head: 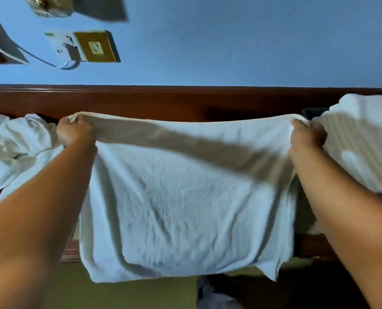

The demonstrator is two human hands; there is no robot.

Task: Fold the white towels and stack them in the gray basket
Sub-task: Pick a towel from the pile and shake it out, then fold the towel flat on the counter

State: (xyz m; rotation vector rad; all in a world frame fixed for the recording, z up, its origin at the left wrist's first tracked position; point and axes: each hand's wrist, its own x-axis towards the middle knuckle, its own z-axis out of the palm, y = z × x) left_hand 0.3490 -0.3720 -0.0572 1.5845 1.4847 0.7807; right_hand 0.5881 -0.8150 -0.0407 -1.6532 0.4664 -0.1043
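The white towel (185, 197) is stretched out flat between both hands, with its far edge lifted and pulled taut. The rest drapes toward the person and over the near edge of the dark wooden surface (308, 246). A fold of shadow runs slantwise across its upper part.

The left hand (75, 130) grips the towel's far left corner, the fingers curled tightly round the bunched cloth. The right hand (306, 134) holds the far right corner the same way, pinching the hem in a closed fist. Both bare forearms reach along the towel's two sides.

Left of the towel lies a crumpled heap of white towels (13, 148), touching its left edge near the wrist. Right of it sits a pile of white cloth (364, 141) with a ribbed pattern. A dark gray edge (314, 112) shows just behind this pile, though whether it belongs to the basket cannot be told.

Beyond the towel's far edge runs a reddish-brown wooden board (163, 99), with a blue wall (230, 41) above it. On the wall, up and to the left of the towel, are a brass switch plate (96, 46) and a white plug (67, 50) with its cable.
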